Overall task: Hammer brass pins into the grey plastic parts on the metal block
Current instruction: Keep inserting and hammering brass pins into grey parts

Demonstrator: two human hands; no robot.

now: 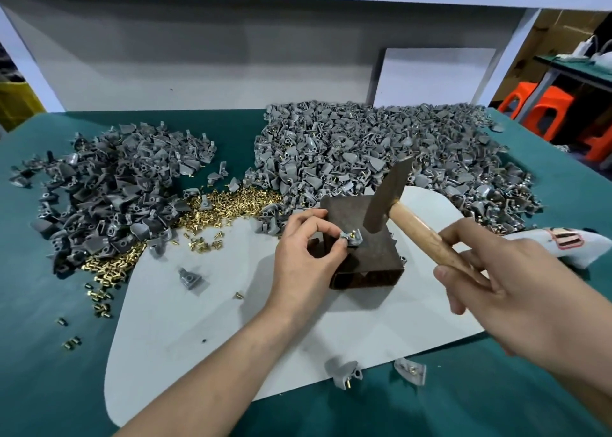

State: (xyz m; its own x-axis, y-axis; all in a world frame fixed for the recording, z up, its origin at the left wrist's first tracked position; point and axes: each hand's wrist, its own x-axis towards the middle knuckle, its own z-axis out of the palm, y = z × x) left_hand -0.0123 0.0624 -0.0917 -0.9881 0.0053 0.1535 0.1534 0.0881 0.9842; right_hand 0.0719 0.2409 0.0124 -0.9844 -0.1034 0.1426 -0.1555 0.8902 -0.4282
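Note:
A rusty brown metal block (371, 254) stands on a pale grey mat (205, 324). On its near left top edge lies a grey plastic part (351, 238) with a brass pin (353, 233) standing up out of it. My left hand (306, 248) pinches that part against the block. My right hand (516, 291) grips the wooden handle of a hammer (387, 198). The dark steel head hangs just right of the pin, a little above the block's top.
A heap of grey parts (109, 188) lies at the left and a bigger heap (381, 152) at the back right. Loose brass pins (228, 205) spread between them. Single grey parts (190, 277) (346, 372) (409, 370) lie on the mat and green table (49, 370).

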